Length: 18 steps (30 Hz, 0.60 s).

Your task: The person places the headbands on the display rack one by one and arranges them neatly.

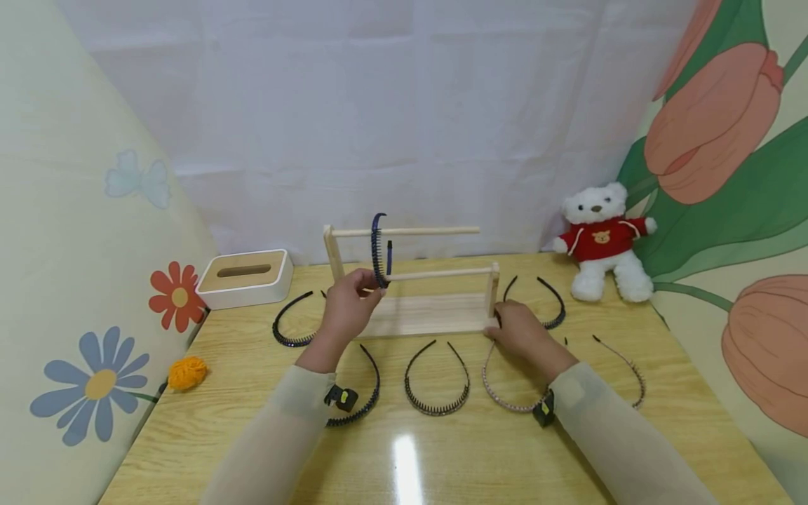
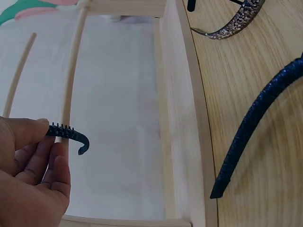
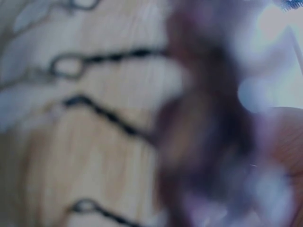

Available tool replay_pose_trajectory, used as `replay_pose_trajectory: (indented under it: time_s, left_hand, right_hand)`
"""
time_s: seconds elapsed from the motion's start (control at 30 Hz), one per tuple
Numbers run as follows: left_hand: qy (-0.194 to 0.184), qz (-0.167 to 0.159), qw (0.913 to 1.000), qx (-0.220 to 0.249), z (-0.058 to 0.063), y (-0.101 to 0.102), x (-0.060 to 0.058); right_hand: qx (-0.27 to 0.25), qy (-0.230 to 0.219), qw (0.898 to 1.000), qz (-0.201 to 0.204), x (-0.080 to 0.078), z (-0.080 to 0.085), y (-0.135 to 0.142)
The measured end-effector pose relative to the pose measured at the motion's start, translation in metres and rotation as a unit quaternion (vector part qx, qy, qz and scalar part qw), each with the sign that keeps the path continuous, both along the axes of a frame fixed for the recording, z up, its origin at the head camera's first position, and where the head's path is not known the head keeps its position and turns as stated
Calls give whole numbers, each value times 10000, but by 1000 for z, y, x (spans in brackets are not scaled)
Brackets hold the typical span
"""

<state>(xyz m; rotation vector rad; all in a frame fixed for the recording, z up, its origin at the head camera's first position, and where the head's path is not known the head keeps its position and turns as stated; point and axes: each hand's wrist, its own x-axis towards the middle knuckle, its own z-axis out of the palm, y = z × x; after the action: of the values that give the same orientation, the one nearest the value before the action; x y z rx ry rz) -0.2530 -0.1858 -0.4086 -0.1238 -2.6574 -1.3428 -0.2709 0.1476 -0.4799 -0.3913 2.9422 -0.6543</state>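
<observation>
My left hand (image 1: 348, 306) pinches a dark blue toothed headband (image 1: 377, 249) between thumb and fingers. The headband stands upright, looped around the rods of a wooden rack (image 1: 429, 314). In the left wrist view, a curved end of the headband (image 2: 82, 142) overlaps the near rod (image 2: 72, 78). At the rack's right end, my right hand (image 1: 527, 334) grips the base corner beside the upright, its fingertips partly hidden. The right wrist view is mostly blurred.
Several more headbands lie around the rack, including a black toothed one (image 1: 438, 407) in front and a beaded one (image 1: 631, 368) at right. A tissue box (image 1: 245, 278), orange yarn ball (image 1: 187, 373) and white teddy bear (image 1: 600, 242) stand along the sides.
</observation>
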Motion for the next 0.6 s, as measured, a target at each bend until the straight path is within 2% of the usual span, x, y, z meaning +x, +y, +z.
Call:
replay_pose_trajectory:
  time_s: [0.3, 0.6]
  left_hand:
    - [159, -128, 9998, 9, 1, 2, 5]
    - [418, -381, 9983, 143, 17, 7, 9]
  right_hand:
    - [31, -29, 10000, -45, -3, -2, 1]
    - [-30, -5, 10000, -9, -3, -2, 2]
